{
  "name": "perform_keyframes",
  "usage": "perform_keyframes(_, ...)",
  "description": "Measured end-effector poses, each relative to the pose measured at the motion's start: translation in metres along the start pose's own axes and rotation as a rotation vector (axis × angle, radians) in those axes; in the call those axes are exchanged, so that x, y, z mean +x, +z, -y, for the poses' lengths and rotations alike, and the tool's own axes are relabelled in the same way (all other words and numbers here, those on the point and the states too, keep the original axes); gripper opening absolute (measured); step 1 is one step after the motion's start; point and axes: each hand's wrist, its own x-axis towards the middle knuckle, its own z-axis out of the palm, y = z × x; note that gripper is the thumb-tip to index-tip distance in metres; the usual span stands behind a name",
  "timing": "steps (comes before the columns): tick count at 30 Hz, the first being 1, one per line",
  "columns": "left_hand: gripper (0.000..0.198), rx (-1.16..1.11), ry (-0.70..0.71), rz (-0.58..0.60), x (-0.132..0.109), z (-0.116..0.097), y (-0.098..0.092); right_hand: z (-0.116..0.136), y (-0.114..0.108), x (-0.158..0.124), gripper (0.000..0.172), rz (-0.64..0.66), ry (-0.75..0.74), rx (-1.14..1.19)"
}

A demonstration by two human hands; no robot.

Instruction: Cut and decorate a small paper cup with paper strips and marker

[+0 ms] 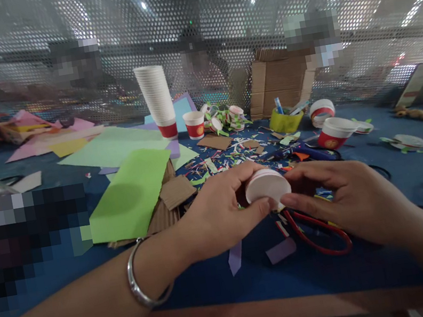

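A small paper cup (265, 184) lies on its side between my hands, its white base turned toward me. My left hand (216, 212) wraps around its left side, thumb under and fingers over it. My right hand (342, 201) pinches its right edge with thumb and fingertips. A silver bangle (141, 284) circles my left wrist. Red-handled scissors (321, 234) lie on the blue table (224, 281) under my right hand.
A tall stack of paper cups (157, 100) stands at the back, with single red-and-white cups (194, 124), (333, 134) near it. Green paper sheets (130, 193), cardboard pieces (176, 191), paper scraps, a cardboard box (282, 81) and a mesh screen surround the work spot. People sit behind the mesh.
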Motion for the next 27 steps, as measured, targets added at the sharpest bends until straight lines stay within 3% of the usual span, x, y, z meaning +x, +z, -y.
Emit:
perform_keyframes(4,0.015,-0.019,-0.053,-0.147,0.006,0.008,-0.007,-0.008,-0.007,0.004,0.024,0.042,0.037,-0.022)
perform_keyframes(10,0.021,-0.345,-0.195,-0.343,0.019,0.023,-0.015,-0.029,-0.025,0.005,0.03,0.252,0.106,-0.209)
perform_keyframes(13,0.021,-0.37,-0.209,-0.361,0.019,0.025,-0.015,-0.038,-0.032,0.003,0.031,0.38,0.153,-0.297)
perform_keyframes(18,0.027,-0.298,-0.145,-0.335,0.014,0.027,-0.019,-0.05,-0.033,0.002,0.03,0.397,0.246,-0.426)
perform_keyframes(21,0.029,-0.28,-0.114,-0.318,0.014,0.031,-0.021,-0.053,-0.03,0.004,0.021,0.526,0.262,-0.388)
perform_keyframes(27,0.029,-0.281,-0.142,-0.287,0.013,0.03,-0.025,-0.054,-0.032,0.006,0.034,0.649,0.272,-0.22)
